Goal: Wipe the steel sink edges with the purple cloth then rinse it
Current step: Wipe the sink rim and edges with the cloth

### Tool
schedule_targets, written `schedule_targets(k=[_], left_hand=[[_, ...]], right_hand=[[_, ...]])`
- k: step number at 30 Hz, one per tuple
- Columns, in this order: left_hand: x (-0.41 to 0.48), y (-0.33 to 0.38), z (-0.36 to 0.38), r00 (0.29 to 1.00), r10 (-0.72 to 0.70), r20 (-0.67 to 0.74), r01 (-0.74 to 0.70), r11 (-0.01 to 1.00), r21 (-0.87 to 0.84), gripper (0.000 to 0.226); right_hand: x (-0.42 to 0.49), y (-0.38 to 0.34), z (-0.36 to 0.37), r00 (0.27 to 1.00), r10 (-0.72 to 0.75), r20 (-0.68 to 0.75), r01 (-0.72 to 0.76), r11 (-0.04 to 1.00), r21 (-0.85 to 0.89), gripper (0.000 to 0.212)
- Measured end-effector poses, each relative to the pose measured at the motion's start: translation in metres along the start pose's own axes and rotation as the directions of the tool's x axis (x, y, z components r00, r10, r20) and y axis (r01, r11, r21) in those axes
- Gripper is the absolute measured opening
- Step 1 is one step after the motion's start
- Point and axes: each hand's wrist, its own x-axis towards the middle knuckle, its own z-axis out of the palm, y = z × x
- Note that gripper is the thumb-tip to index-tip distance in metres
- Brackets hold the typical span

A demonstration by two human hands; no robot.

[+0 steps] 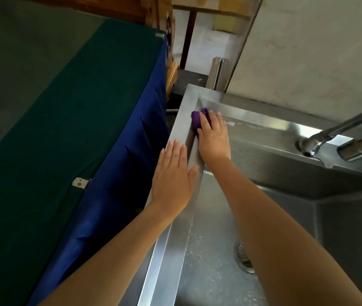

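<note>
While right hand [213,140] presses flat, purple cloth [196,121] beneath its fingertips [204,117], left hand [172,173] flat beside.

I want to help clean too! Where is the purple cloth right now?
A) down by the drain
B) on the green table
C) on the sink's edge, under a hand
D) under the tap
C: the purple cloth lies on the steel sink edge, with the right hand pressing flat on it.

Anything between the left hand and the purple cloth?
Only bare steel sink edge, in the head view. The left hand lies flat on that edge; the right hand presses the purple cloth.
</note>
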Motion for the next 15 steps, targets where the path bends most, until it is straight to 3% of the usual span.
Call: schedule_targets(k=[7,15], left_hand=[[0.012,0.004,0.005,0.999,-0.043,-0.016,0.044,0.999,0.023,0.062],[0.012,0.006,0.007,0.998,-0.054,-0.039,0.057,0.996,0.073,0.059]], right_hand=[[0.022,0.008,0.000,1.000,-0.021,-0.021,0.021,1.000,-0.005,0.049],[0.000,0.013,-0.011,0.982,-0.030,-0.185,0.053,0.991,0.120,0.044]])
